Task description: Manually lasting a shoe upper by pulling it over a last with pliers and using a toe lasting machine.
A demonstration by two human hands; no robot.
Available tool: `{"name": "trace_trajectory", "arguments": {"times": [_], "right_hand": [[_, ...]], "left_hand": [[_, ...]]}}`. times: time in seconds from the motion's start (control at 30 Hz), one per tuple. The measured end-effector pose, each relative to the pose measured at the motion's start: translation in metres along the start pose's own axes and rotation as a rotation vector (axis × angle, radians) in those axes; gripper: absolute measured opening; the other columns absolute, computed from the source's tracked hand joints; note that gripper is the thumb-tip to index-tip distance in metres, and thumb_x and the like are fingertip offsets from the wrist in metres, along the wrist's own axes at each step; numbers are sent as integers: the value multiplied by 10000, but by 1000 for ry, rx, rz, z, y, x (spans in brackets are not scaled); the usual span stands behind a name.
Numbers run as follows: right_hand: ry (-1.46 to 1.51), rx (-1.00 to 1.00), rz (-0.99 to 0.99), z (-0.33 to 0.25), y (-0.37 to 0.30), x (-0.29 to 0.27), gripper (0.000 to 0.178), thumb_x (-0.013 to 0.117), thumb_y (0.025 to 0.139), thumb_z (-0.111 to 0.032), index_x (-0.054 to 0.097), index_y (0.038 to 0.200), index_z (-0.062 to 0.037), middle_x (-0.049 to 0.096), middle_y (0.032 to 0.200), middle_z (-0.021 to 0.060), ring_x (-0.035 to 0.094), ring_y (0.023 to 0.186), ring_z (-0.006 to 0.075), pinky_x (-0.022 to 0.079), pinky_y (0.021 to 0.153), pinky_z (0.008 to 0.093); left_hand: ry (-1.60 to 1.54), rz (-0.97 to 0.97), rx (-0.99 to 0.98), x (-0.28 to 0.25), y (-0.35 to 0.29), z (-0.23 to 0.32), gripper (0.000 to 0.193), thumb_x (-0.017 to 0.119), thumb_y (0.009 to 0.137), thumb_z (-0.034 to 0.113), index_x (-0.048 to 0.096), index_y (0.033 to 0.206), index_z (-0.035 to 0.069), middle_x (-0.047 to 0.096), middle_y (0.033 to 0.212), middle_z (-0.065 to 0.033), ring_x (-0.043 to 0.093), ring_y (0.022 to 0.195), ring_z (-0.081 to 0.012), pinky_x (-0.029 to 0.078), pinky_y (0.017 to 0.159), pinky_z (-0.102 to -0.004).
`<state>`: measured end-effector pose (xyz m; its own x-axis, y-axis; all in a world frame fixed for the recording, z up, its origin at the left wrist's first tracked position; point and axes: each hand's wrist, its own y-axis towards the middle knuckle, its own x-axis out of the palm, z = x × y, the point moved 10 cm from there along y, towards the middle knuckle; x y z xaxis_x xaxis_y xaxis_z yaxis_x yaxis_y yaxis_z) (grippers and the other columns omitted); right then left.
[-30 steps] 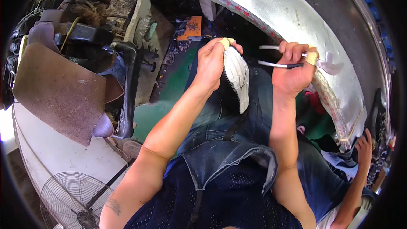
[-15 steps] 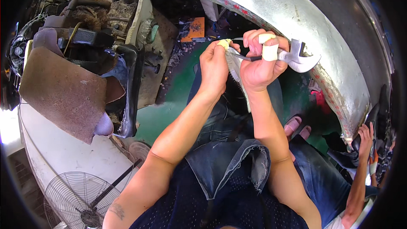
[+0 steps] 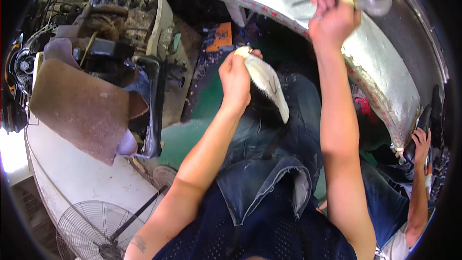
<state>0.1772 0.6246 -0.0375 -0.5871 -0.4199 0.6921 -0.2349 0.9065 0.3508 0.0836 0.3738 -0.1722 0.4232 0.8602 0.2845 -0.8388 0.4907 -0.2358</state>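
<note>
Over the lap, left hand (image 3: pixel 234 78) grips a pale serrated blade (image 3: pixel 267 83); right hand (image 3: pixel 332 15), fingers clenched, raises a metal tool (image 3: pixel 371 3), seemingly mid-stroke; next needs aim

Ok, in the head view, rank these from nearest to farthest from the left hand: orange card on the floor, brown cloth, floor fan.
1. Orange card, just above the left hand.
2. Brown cloth, off to the left, draped over the machine.
3. Floor fan, lower left corner.
</note>
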Motion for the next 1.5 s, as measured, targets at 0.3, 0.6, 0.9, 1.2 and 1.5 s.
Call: {"name": "trace_trajectory", "arguments": {"times": [0.3,0.6,0.9,1.2,1.5], "right_hand": [[99,-12,-101,12,-122,18,206,476,1030,-90,415,834,-68,376,640,26,369,582,154,369,564,358],[83,-39,-2,17,-130,12,163,504,1028,-82,444,878,-68,438,656,36,427,596,145,391,568,343],[-417,-489,-746,19,-144,88,232,715,656,-17,550,819,-33,554,777,112,556,651,323,473,589,383],[-529,415,-131,84,-21,-25,89,647,955,-82,604,1012,-29,660,816,66,608,630,145,469,556,318],[-77,1396,-425,-16,-255,-31,325,532,1051,-250,537,1191,43,712,932,222,730,715,246,482,433,241]], "left_hand": [[-68,43,-44,7,-8,-1,330,394,1002,111,671,1022,-67,732,958,-136,670,831,-175,528,784,-304],[24,71,-14,13,-13,6,310,414,1003,124,673,1013,-46,718,940,-99,645,816,-154,510,752,-297],[132,155,181,5,-6,14,226,576,1008,196,645,1064,-12,655,945,-25,596,839,-94,490,720,-286],[-59,-78,2,19,-14,-3,321,364,1009,118,621,1065,-66,725,1036,-198,701,922,-254,577,822,-378],[-102,-219,33,15,-18,6,348,321,1024,114,599,1119,-73,710,1077,-225,706,994,-296,589,888,-409]]}}
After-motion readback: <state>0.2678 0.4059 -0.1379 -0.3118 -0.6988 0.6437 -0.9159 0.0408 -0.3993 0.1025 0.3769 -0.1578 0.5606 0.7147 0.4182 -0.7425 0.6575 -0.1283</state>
